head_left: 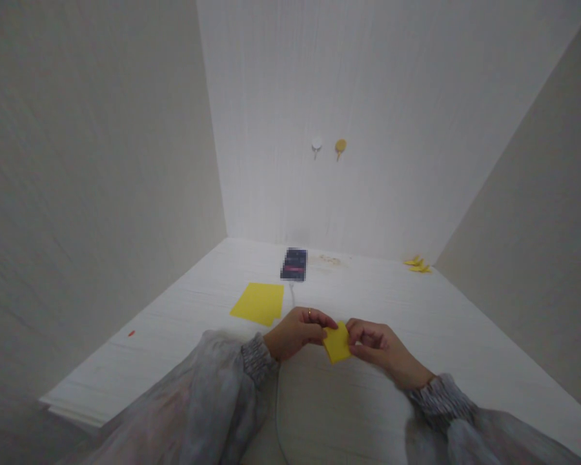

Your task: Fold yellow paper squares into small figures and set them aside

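Note:
Between my two hands is a small folded piece of yellow paper (337, 343), held above the white table. My left hand (297, 330), with a ring on one finger, pinches its left edge between thumb and fingers. Fingers of my right hand (380, 345) close on the paper's right edge. Flat on the table, left of and beyond my left hand, lies a larger stack or sheet of yellow paper (259, 302); its lower right corner is near my left wrist.
A phone (294, 265) with a blurred screen lies near the back wall, a pale cable (277, 407) running from it toward me. Several folded yellow paper pieces (419, 265) rest in the back right corner. Two hooks (340, 146) are on the wall. A small orange bit (132, 333) lies left.

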`<state>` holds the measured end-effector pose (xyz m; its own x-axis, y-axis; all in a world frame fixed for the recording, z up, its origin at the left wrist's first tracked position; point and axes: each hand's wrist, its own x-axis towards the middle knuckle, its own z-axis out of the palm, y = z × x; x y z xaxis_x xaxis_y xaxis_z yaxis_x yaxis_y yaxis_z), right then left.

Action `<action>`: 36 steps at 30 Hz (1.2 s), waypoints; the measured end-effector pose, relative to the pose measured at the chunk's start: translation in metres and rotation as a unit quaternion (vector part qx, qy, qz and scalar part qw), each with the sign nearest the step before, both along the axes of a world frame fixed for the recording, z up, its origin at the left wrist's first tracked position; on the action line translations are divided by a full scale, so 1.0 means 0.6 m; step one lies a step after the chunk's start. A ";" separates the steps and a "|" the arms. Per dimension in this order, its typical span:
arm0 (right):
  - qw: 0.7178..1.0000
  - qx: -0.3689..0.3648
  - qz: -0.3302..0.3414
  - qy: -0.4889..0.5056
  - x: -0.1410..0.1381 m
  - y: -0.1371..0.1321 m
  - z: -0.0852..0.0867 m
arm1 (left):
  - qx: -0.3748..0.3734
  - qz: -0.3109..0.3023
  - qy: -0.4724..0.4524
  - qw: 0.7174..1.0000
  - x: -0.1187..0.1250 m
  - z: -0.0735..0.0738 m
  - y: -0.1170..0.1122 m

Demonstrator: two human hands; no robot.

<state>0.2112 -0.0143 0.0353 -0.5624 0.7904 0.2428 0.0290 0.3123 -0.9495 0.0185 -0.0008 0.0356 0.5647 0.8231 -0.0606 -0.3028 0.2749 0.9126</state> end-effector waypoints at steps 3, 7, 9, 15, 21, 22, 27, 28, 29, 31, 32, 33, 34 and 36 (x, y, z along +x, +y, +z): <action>1.000 0.021 0.001 -0.003 0.001 0.001 -0.001 | -0.002 0.006 0.000 1.000 0.000 0.002 0.001; 0.996 0.078 -0.014 -0.043 0.002 0.003 0.000 | 0.003 0.018 0.007 1.000 0.000 -0.001 0.003; 0.989 0.125 -0.036 -0.075 0.002 0.003 0.002 | 0.007 0.023 0.014 1.000 0.000 -0.004 0.005; 0.965 0.218 -0.064 -0.128 -0.002 -0.002 0.003 | 0.011 0.022 0.027 0.999 0.002 -0.010 0.008; 0.971 0.184 -0.062 -0.141 0.000 0.003 -0.001 | 0.048 0.015 0.059 0.997 0.001 -0.013 0.009; 0.972 0.176 -0.063 -0.143 0.000 0.005 -0.002 | 0.057 0.015 0.069 0.996 0.001 -0.014 0.009; 0.962 0.187 -0.080 -0.181 0.002 0.005 -0.003 | 0.086 0.005 0.090 0.992 0.000 -0.020 0.013; 0.956 0.202 -0.083 -0.194 0.002 0.003 -0.001 | 0.088 0.003 0.091 0.992 -0.001 -0.020 0.014; 0.949 0.220 -0.086 -0.210 0.002 0.000 0.000 | 0.091 0.002 0.092 0.992 -0.001 -0.021 0.014; 0.928 0.262 -0.088 -0.249 0.003 -0.005 0.005 | 0.095 0.003 0.096 0.991 -0.001 -0.021 0.015; 0.916 0.283 -0.090 -0.269 0.004 -0.007 0.007 | 0.094 0.004 0.097 0.991 -0.001 -0.021 0.016; 0.904 0.302 -0.091 -0.288 0.004 -0.009 0.009 | 0.093 0.006 0.097 0.991 -0.001 -0.021 0.016; 0.893 0.318 -0.092 -0.306 0.005 -0.010 0.010 | 0.090 0.008 0.097 0.991 0.000 -0.020 0.016; 0.871 0.344 -0.092 -0.338 0.006 -0.012 0.013 | 0.081 0.016 0.092 0.992 0.000 -0.019 0.016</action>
